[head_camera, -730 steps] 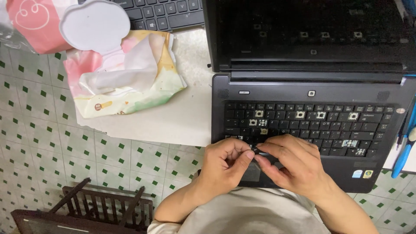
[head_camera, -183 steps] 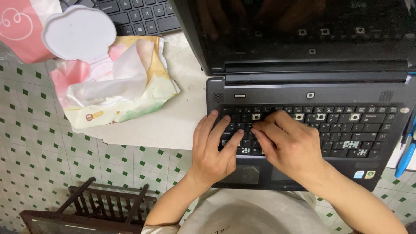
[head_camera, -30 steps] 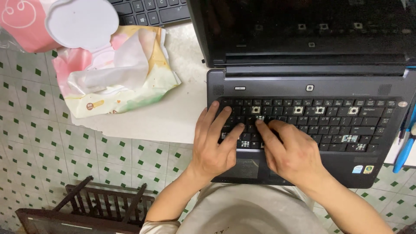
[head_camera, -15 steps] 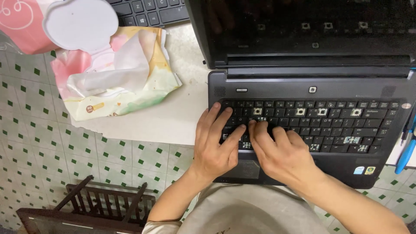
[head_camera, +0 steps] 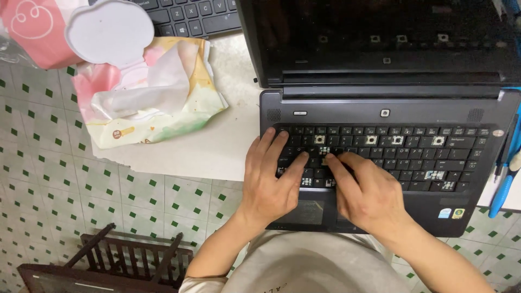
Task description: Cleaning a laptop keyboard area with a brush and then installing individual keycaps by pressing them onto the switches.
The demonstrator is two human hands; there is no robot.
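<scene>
1. My left hand [head_camera: 269, 182] lies flat on the left part of the laptop keyboard [head_camera: 380, 154], fingers spread and grasping nothing.
2. My right hand [head_camera: 366, 192] rests beside it, fingertips pressing near a spot where a keycap is missing; it grips nothing that I can see.
3. The black laptop [head_camera: 385, 116] stands at the front edge of the white table [head_camera: 217, 152], with several keycaps missing.
4. An open wet-wipes pack [head_camera: 149, 95] lies at the table's left edge, well apart from my hands.
5. Blue pens [head_camera: 504, 179] lie just beside the laptop's right side.

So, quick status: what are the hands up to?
Left hand and right hand flat on laptop keyboard, several keycaps missing. Nothing blocking.
</scene>
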